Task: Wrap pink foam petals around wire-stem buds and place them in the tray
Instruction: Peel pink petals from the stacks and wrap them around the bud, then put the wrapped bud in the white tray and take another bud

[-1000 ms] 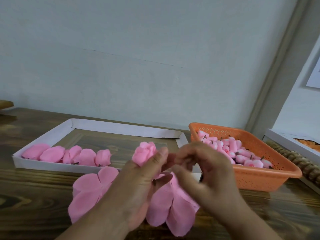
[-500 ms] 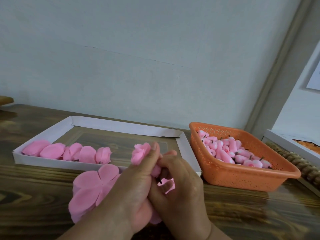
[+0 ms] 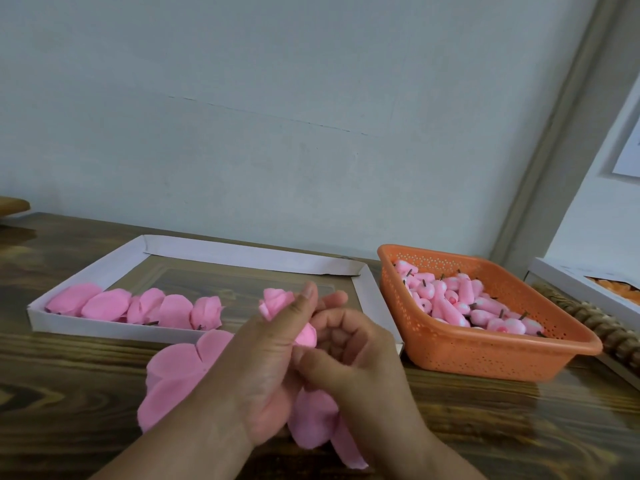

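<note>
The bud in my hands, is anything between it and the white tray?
Nothing visible. The bud, held by the left hand and right hand, hangs just at the white tray's near edge, with bare floor beyond.

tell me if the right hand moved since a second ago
Yes. The right hand has dropped and pulled left, away from the orange basket, closing in against the left hand.

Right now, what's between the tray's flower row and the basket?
Head view: the bud gripped by both hands, left hand and right hand, plus bare tray floor.
</note>
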Demonstrator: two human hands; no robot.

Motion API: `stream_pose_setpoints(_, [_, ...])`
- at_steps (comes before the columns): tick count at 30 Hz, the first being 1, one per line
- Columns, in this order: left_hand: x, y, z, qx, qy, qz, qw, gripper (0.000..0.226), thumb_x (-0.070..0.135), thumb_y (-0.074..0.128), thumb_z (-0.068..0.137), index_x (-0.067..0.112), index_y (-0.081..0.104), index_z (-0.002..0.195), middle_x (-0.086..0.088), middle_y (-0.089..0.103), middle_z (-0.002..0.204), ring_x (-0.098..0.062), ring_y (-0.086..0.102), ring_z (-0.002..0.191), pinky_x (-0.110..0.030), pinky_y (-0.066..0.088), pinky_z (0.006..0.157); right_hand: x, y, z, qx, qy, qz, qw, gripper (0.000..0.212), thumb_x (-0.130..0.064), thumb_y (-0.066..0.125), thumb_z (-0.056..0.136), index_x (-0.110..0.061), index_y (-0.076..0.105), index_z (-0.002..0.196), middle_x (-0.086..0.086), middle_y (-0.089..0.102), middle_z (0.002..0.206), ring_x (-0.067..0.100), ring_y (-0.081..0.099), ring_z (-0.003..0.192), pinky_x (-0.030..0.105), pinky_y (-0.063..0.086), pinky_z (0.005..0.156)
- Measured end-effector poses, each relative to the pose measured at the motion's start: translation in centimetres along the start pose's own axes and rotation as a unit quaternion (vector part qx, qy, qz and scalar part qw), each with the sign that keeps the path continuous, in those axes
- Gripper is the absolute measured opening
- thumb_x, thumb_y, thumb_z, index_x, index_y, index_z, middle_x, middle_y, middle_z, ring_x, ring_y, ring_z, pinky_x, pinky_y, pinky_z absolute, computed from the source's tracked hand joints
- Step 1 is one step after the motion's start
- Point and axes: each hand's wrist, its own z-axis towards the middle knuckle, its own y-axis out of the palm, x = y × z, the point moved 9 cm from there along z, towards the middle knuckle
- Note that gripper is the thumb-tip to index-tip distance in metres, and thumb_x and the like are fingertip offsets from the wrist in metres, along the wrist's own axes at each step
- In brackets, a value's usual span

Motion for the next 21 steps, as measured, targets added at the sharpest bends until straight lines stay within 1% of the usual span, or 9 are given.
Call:
stream_pose_setpoints(2, [0.1, 0.1, -0.1, 0.013, 0.013, 0.008, 1.000, 0.034, 0.034, 0.065, 0.068, 0.003, 0.075, 0.079, -0.018, 0.069, 0.079, -0.029, 0.068, 0.073, -0.047, 0.054, 0.080, -1.2, 0.0, -0.4, 0.026, -0.079, -0.120, 0.989, 0.011, -0.013, 0.071, 0.068, -0.017, 0.064, 0.074, -0.006, 0.065, 0.063, 0.001, 0.057, 0.055, 0.014, 0.044, 0.054])
stream_pose_setpoints(4, [0.2, 0.1, -0.3, 0.035, 0.033, 0.024, 0.999, 0.037, 0.033, 0.065, 0.070, -0.002, 0.067, 0.084, -0.014, 0.072, 0.080, -0.026, 0.070, 0.069, -0.047, 0.056, 0.072, -1.9, -0.1, -0.8, 0.056, -0.130, -0.200, 0.969, 0.010, -0.016, 0.072, 0.069, -0.018, 0.064, 0.075, -0.016, 0.061, 0.060, -0.001, 0.056, 0.052, 0.010, 0.041, 0.051])
stream_pose_setpoints(6, [0.2, 0.1, -0.5, 0.048, 0.043, 0.048, 0.997, 0.039, 0.033, 0.064, 0.070, -0.002, 0.061, 0.088, -0.013, 0.074, 0.087, -0.025, 0.071, 0.070, -0.046, 0.057, 0.070, -2.1, -0.4, -1.0, 0.075, -0.139, -0.217, 0.963, 0.008, -0.019, 0.072, 0.070, -0.015, 0.066, 0.073, -0.010, 0.061, 0.057, -0.001, 0.054, 0.050, 0.012, 0.040, 0.049])
stream_pose_setpoints(9, [0.4, 0.4, -0.5, 0.032, 0.028, 0.089, 0.995, 0.037, 0.033, 0.065, 0.070, 0.000, 0.068, 0.085, -0.016, 0.073, 0.084, -0.025, 0.071, 0.072, -0.042, 0.057, 0.075, -1.2, -0.6, -0.5, 0.040, -0.066, -0.122, 0.990, 0.006, -0.013, 0.072, 0.072, -0.010, 0.068, 0.069, 0.008, 0.066, 0.062, 0.009, 0.058, 0.053, 0.024, 0.047, 0.050])
stream_pose_setpoints(11, [0.7, 0.3, -0.3, 0.014, 0.017, 0.129, 0.991, 0.040, 0.038, 0.065, 0.069, 0.002, 0.071, 0.086, -0.013, 0.074, 0.085, -0.025, 0.070, 0.076, -0.042, 0.055, 0.081, -0.6, -0.4, -0.2, 0.008, -0.013, -0.034, 0.999, 0.007, -0.003, 0.073, 0.070, -0.008, 0.069, 0.067, 0.007, 0.068, 0.070, 0.011, 0.061, 0.057, 0.022, 0.049, 0.052])
stream_pose_setpoints(13, [0.7, 0.8, -0.2, -0.009, 0.002, 0.181, 0.984, 0.032, 0.043, 0.062, 0.072, 0.015, 0.074, 0.066, -0.009, 0.073, 0.077, -0.021, 0.068, 0.071, -0.038, 0.052, 0.074, 0.0, -0.3, -0.1, -0.012, 0.029, 0.014, 0.999, 0.004, -0.004, 0.072, 0.066, -0.008, 0.070, 0.066, 0.004, 0.067, 0.068, 0.010, 0.061, 0.054, 0.018, 0.047, 0.051])
stream_pose_setpoints(16, [1.9, -0.3, 0.9, 0.039, 0.006, 0.254, 0.967, 0.050, 0.038, 0.057, 0.088, 0.023, 0.062, 0.040, -0.001, 0.064, 0.055, -0.011, 0.060, 0.051, -0.020, 0.045, 0.049, 0.0, -0.3, 0.2, -0.036, 0.043, -0.080, 0.995, 0.011, -0.007, 0.075, 0.071, -0.014, 0.070, 0.078, 0.007, 0.068, 0.068, 0.010, 0.062, 0.059, 0.020, 0.048, 0.054])
stream_pose_setpoints(18, [4.5, -1.8, 2.5, 0.085, 0.036, 0.323, 0.942, 0.057, 0.036, 0.050, 0.095, 0.021, 0.062, 0.041, -0.004, 0.068, 0.067, -0.016, 0.058, 0.061, -0.024, 0.040, 0.056, 0.1, -1.9, 0.8, 0.011, 0.051, -0.151, 0.987, 0.024, -0.006, 0.077, 0.074, -0.020, 0.065, 0.090, 0.005, 0.067, 0.075, 0.006, 0.061, 0.062, 0.019, 0.050, 0.057])
stream_pose_setpoints(21, [9.9, -4.3, 4.7, 0.152, 0.097, 0.420, 0.890, 0.049, 0.036, 0.047, 0.097, 0.016, 0.051, 0.052, -0.006, 0.054, 0.061, -0.022, 0.050, 0.073, -0.030, 0.037, 0.075, 0.3, -5.1, 1.6, 0.091, 0.077, -0.170, 0.978, 0.038, -0.013, 0.076, 0.074, -0.017, 0.060, 0.108, 0.006, 0.067, 0.088, 0.011, 0.064, 0.071, 0.018, 0.051, 0.058])
